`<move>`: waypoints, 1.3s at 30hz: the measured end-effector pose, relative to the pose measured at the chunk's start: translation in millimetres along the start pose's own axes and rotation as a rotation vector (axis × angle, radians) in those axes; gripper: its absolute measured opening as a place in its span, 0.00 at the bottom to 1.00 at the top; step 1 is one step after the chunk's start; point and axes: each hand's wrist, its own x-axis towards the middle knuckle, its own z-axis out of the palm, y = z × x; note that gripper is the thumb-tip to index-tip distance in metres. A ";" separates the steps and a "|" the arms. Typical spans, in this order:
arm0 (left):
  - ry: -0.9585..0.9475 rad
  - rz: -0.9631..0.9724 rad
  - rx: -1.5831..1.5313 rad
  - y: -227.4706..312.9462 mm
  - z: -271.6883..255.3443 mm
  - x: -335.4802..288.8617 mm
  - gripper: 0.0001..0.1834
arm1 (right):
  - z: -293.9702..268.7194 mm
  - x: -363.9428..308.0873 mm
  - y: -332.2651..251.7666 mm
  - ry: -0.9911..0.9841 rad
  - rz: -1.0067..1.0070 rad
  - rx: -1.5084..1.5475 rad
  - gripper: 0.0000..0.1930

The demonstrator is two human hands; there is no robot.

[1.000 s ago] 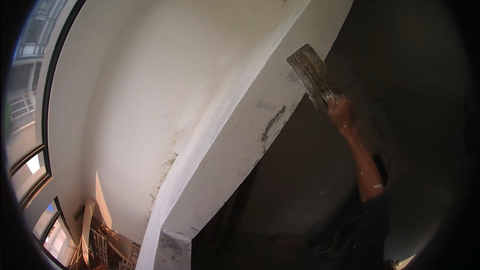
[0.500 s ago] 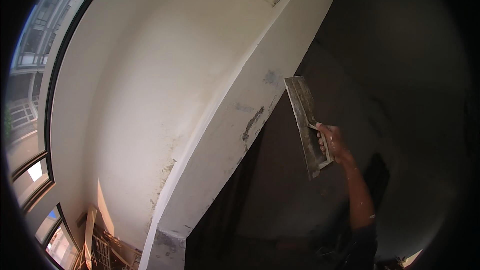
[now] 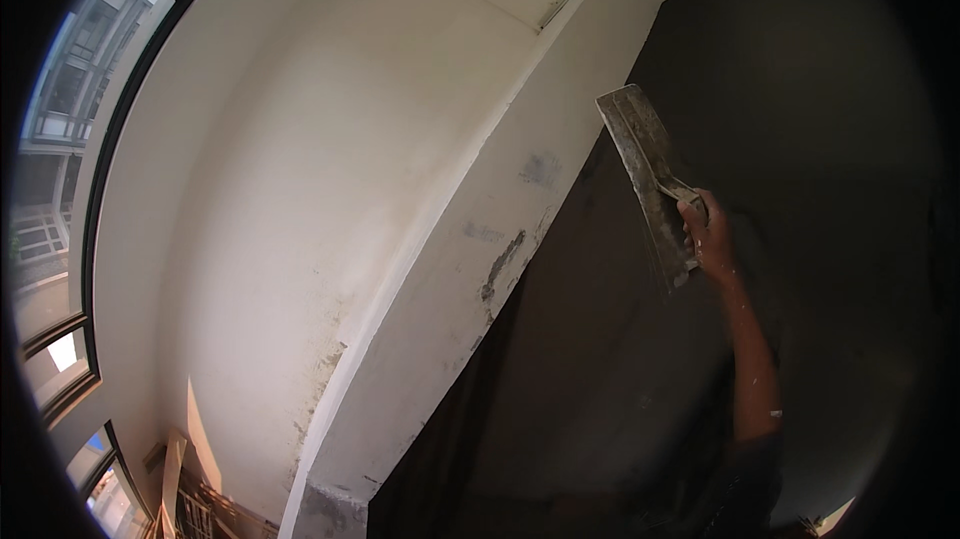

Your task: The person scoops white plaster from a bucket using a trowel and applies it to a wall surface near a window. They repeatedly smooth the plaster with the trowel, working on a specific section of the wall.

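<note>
Pale beam [image 3: 505, 189] as obstacle near trowel [image 3: 648, 169]

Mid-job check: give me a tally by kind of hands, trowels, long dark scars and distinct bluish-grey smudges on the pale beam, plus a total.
Right hand, gripping the trowel: 1
Trowel: 1
Long dark scar on the pale beam: 1
Bluish-grey smudges: 2
Total: 5

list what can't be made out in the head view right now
All in the head view:
Left hand: not visible, out of frame or lost in shadow.
Trowel: far face hidden by its own plate.
Sleeve: outline lost in shadow.
Wooden pieces: cut off by the lower edge.
Building outside: details too small.
</note>
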 end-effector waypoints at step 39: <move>0.022 -0.055 0.006 15.2 -23.1 30.3 0.31 | 8.3 190.3 8.9 0.320 -0.193 -0.654 0.23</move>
